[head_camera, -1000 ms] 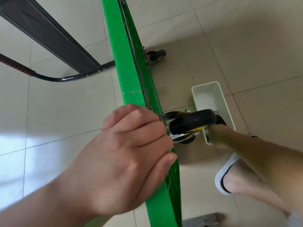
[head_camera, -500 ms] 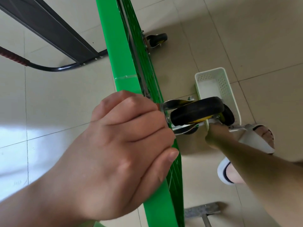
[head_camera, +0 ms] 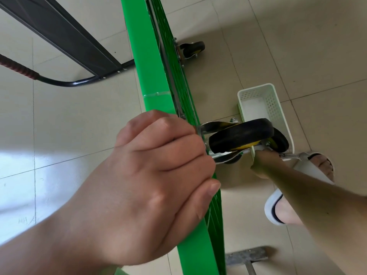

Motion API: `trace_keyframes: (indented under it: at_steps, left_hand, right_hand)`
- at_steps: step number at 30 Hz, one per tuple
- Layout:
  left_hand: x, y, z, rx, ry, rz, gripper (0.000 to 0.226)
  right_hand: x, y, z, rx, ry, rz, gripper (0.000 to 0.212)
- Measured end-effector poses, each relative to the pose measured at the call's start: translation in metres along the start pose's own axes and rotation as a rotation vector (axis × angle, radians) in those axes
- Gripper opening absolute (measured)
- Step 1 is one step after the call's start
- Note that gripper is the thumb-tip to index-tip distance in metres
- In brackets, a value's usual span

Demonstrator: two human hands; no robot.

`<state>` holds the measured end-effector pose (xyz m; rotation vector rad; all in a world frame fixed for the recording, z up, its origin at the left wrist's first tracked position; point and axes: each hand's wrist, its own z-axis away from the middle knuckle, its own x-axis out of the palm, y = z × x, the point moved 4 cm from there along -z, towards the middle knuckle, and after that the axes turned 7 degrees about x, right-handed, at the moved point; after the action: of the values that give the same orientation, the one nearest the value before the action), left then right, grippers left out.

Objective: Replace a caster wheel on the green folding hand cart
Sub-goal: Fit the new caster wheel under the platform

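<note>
Wrench (head_camera: pixel 290 155) newly visible in right hand (head_camera: pixel 262 163)

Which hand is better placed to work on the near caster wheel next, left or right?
Right, I think. The right hand sits beside the near caster wheel, with a metal tool by it. The left hand grips the edge of the green cart; letting go might tip it.
</note>
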<state>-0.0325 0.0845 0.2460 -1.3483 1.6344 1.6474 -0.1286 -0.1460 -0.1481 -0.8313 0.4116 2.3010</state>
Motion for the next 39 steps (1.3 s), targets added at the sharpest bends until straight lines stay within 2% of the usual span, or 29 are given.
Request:
trace_keyframes:
  at_steps: [3, 4, 8, 15, 21, 25, 27, 30, 34, 36, 39]
  left_hand:
    - [-0.003, -0.008, 0.003, 0.058, -0.105, -0.248, 0.048]
    - [-0.004, -0.010, 0.004, 0.054, -0.114, -0.261, 0.049]
    - [-0.002, -0.008, 0.004, 0.072, -0.102, -0.268, 0.047]
    - [-0.002, -0.007, 0.004, 0.111, -0.086, -0.264, 0.046]
    - [-0.002, -0.007, 0.003, 0.121, -0.080, -0.282, 0.045]
    - [-0.003, -0.006, 0.003, 0.126, -0.063, -0.281, 0.044]
    - [-0.003, -0.006, 0.003, 0.129, -0.063, -0.281, 0.045]
    - [-0.003, -0.006, 0.003, 0.142, -0.061, -0.284, 0.047]
    - [-0.004, -0.006, 0.004, 0.139, -0.053, -0.288, 0.048]
    - [-0.004, -0.005, 0.004, 0.136, -0.053, -0.284, 0.047]
    - [-0.005, -0.005, 0.004, 0.135, -0.047, -0.287, 0.046]
  right_hand:
    - [0.007, 0.003, -0.011, 0.010, -0.011, 0.014, 0.035]
    - [0.006, 0.003, -0.010, 0.006, 0.009, 0.021, 0.038]
    - [-0.003, 0.002, 0.003, -0.003, 0.023, 0.061, 0.032]
    - [-0.004, 0.006, 0.004, -0.037, 0.017, 0.219, 0.040]
    - [-0.016, 0.011, 0.017, -0.003, 0.039, 0.190, 0.035]
    - [-0.031, 0.012, 0.031, -0.045, 0.017, 0.284, 0.030]
    - [-0.051, 0.011, 0.044, -0.056, -0.021, 0.224, 0.031]
    - [-0.100, 0.006, 0.068, -0.079, -0.016, -0.014, 0.026]
    - [-0.180, 0.002, 0.097, -0.180, 0.168, -0.282, 0.015]
    - [-0.222, -0.007, 0.124, -0.265, 0.170, -0.463, 0.010]
    - [-0.271, -0.022, 0.164, -0.401, 0.194, -0.550, 0.018]
